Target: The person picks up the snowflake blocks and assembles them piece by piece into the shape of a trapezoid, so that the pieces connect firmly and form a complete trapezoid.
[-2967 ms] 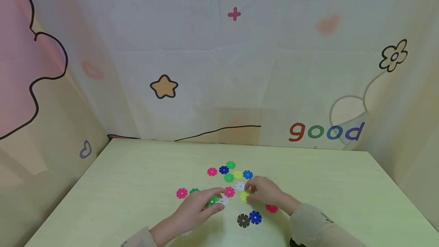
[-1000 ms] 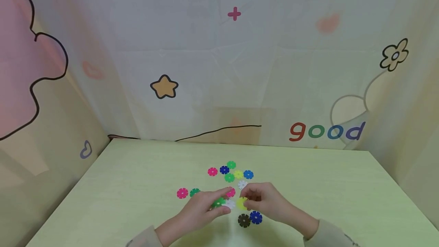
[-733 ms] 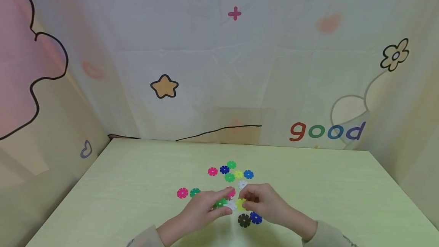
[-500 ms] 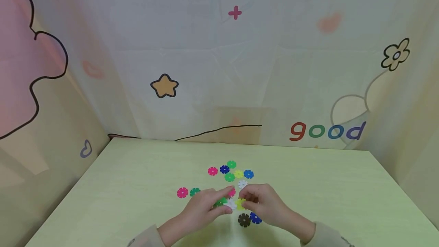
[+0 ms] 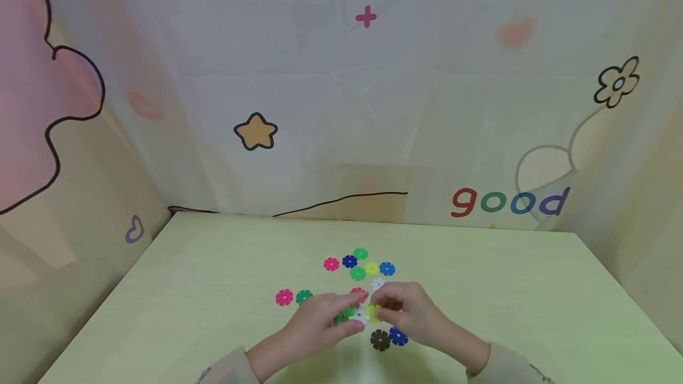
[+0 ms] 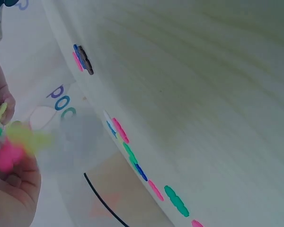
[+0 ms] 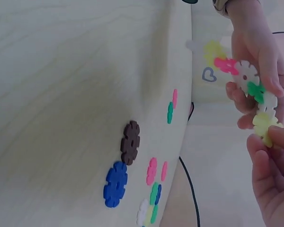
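My left hand (image 5: 317, 322) holds a chain of slotted plastic snowflake discs. In the right wrist view the chain runs through a yellow disc, a pink disc (image 7: 226, 65), a white disc (image 7: 246, 77), a green disc (image 7: 256, 92) and another white disc (image 7: 268, 105); its far end is blurred. My right hand (image 5: 411, 313) pinches a yellow snowflake disc (image 7: 264, 126) between thumb and fingers. That disc meets the chain's end white disc; how deep the slots sit cannot be told. Both hands are above the table.
Loose discs lie on the table (image 5: 213, 265): a brown disc (image 5: 380, 340) and a dark blue disc (image 5: 398, 336) in front, a pink disc (image 5: 284, 297) and a green disc (image 5: 304, 297) at left, several more behind the hands. A printed curtain (image 5: 299, 93) stands at the back.
My right hand, at a yellow disc right of the chain three seconds ago, has moved nearer with the yellow disc, then left against the chain's white end. My left hand has shifted slightly right.
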Demonstrator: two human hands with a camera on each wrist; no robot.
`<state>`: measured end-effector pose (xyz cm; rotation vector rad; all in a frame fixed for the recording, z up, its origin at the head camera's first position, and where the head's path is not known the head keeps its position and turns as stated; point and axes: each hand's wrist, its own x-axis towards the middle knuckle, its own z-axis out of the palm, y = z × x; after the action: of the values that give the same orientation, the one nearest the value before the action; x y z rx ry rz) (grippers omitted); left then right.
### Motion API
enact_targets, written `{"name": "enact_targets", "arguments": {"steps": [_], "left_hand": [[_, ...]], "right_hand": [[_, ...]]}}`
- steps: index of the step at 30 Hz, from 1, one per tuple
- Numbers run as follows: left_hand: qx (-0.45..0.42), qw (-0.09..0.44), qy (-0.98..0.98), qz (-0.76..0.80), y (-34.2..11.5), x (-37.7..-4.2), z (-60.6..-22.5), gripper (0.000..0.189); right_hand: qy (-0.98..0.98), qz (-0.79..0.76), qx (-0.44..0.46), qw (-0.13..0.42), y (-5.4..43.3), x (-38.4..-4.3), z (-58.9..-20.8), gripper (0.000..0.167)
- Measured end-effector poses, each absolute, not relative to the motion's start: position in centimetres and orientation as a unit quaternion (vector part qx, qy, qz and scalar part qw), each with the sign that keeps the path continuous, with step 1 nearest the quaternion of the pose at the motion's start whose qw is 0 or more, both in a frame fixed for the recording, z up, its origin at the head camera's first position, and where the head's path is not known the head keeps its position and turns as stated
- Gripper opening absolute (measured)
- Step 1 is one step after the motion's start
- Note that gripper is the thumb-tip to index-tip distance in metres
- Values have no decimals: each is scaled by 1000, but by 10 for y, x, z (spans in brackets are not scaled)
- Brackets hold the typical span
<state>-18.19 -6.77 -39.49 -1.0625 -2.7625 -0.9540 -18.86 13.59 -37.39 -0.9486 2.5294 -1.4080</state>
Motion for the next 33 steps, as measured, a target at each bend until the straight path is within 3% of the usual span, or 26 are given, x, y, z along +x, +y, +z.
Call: {"name": "enact_targets", "arguments": {"steps": [8, 18, 33], "left_hand": [[-356, -12, -866, -350, -61, -186, -401, 46], [-304, -44, -880, -363, -65, -184, -398, 54], [-297, -48, -877, -375, -70, -186, -399, 54]], "right_hand": [[840, -453, -291, 59, 143, -195, -369, 13], [882, -410, -215, 92, 181, -211, -371, 28], [913, -334, -152, 180, 222, -231, -419, 35]]}}
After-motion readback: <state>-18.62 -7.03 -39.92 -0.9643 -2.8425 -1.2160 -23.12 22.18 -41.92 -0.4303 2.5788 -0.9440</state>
